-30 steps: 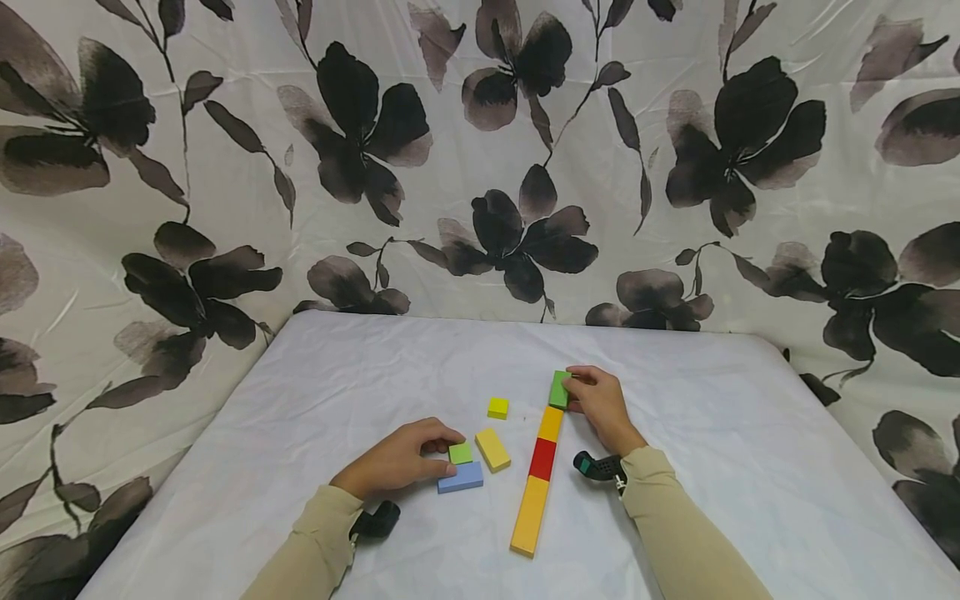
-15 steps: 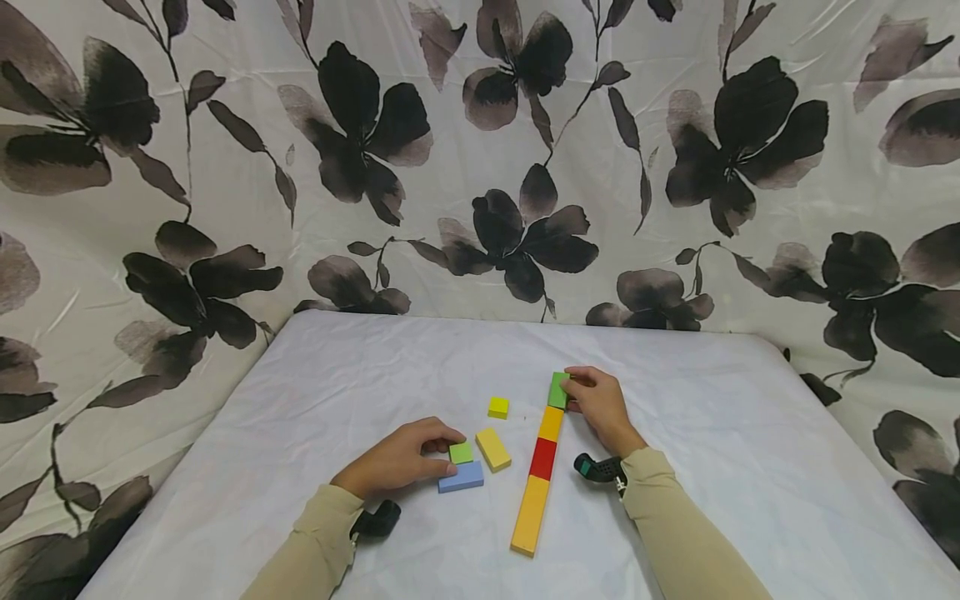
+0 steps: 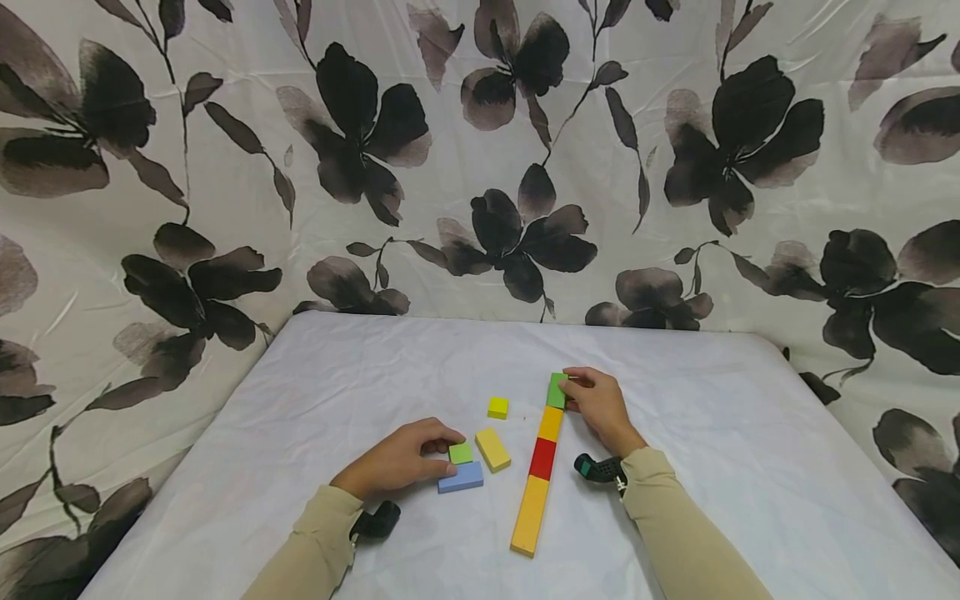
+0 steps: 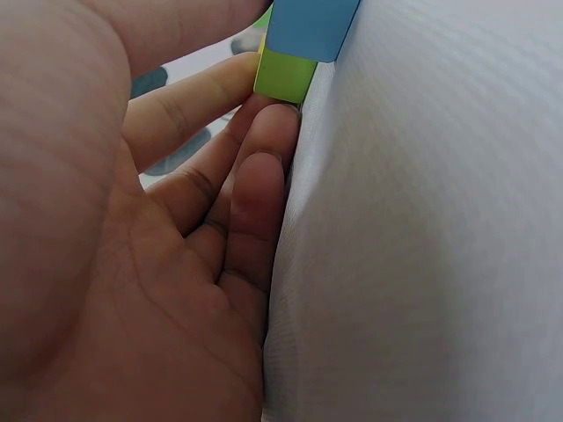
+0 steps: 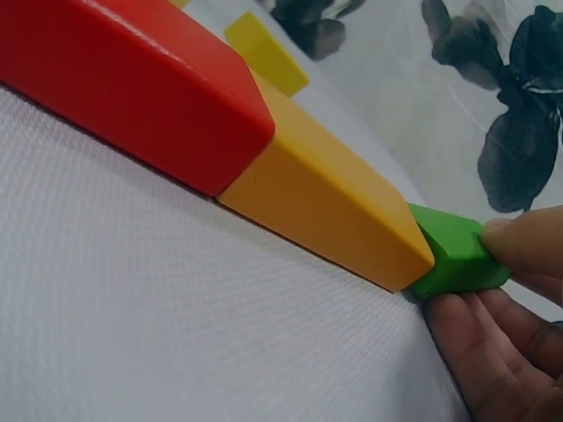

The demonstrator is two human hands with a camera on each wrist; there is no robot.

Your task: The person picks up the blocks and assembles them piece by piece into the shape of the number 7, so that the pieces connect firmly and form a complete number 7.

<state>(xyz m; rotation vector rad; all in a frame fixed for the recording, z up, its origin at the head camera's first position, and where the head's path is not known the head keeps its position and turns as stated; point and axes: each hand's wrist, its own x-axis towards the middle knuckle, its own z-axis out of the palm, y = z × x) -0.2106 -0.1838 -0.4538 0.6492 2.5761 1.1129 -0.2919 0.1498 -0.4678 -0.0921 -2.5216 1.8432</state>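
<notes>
In the head view, my right hand (image 3: 602,408) pinches a green block (image 3: 556,389) at the far end of a straight row. Thumb and fingers hold its sides in the right wrist view, where its end meets an orange block (image 5: 330,189). Nearer in the row lie a red block (image 3: 543,459) and a longer orange block (image 3: 529,517). My left hand (image 3: 401,454) is round a small light-green block (image 3: 461,452) and a blue block (image 3: 461,477), which lie side by side. Its index finger touches the light-green one and its thumb the blue one.
A pale yellow oblong block (image 3: 492,450) lies between the left hand and the row. Farther back sits a small bright yellow block (image 3: 497,407). White cloth covers the table (image 3: 390,358), and a floral curtain (image 3: 450,175) hangs behind it.
The green block in my right hand has shifted very slightly left, closer in line with the row. My left hand and the other blocks have kept their places.
</notes>
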